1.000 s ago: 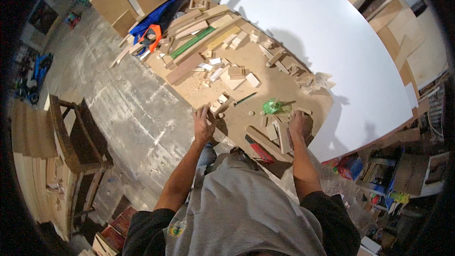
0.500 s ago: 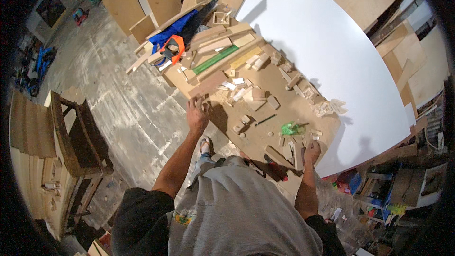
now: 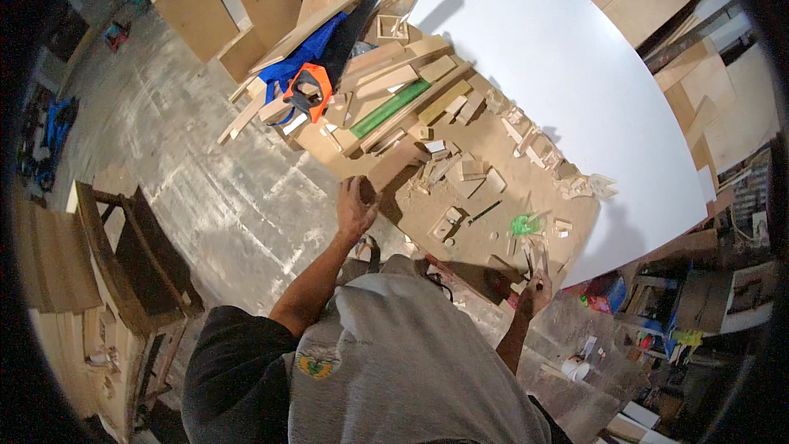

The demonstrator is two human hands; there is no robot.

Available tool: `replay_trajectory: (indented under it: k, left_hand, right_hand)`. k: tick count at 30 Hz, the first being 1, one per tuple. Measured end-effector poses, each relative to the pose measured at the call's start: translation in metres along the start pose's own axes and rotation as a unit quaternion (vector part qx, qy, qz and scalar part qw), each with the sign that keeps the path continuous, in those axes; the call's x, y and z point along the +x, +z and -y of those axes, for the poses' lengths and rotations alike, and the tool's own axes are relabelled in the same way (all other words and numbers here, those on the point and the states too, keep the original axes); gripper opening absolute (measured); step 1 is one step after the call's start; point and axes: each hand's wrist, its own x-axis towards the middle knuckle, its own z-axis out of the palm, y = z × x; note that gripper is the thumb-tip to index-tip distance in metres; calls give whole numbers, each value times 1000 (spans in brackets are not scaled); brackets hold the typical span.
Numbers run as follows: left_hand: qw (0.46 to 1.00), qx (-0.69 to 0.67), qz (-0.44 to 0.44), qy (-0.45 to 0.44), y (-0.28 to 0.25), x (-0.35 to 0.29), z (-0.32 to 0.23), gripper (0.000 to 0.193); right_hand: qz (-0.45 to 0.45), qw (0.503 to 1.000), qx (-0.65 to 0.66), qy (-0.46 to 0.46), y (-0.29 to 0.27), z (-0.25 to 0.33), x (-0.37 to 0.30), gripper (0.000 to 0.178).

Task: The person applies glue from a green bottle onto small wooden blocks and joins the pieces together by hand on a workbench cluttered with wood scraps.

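My left hand point(image 3: 357, 207) is closed on the near end of a flat brown wooden board point(image 3: 396, 163), which is raised at the worktable's left edge. At the table's near right corner my right hand point(image 3: 537, 289) is closed around a slim thing with narrow upright parts; its kind I cannot make out. Beside that hand lie thin wood pieces and a crumpled green translucent thing point(image 3: 523, 224). A dark pencil-like stick point(image 3: 485, 211) rests between my hands. Small wood offcuts point(image 3: 472, 171) are heaped beyond the board.
A handsaw with an orange handle point(image 3: 309, 92) lies on wood strips and blue cloth at the far left of the worktable point(image 3: 423, 220). A green strip point(image 3: 389, 108) is near it. A large white panel point(image 3: 542, 41) stretches behind. A wooden cabinet frame point(image 3: 136, 255) stands on the left.
The brown board has been taken up in my left hand and its far end has swung rightward. My right hand has shifted nearer to me, with a slim thing now in it.
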Motion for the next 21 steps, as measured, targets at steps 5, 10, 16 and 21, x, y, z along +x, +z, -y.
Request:
replay_trajectory:
  k: [5,10,16,21]
  left_hand:
    - [992,-88,-66,-56,-36,34,11,44]
    - [989,-33,-129,-66,-66,58,31,41]
    - [989,-22,-132,-57,-71,31,46,38]
    - [990,-69,-57,-111,-71,-7,26,40]
  right_hand:
    - [2,996,76,-45,6,27,5,16]
    - [111,990,88,-7,51,169,11,17]
    - [377,920,76,-78,201,244,-4,32]
    - [380,891,-126,-215,283,252,-39,45]
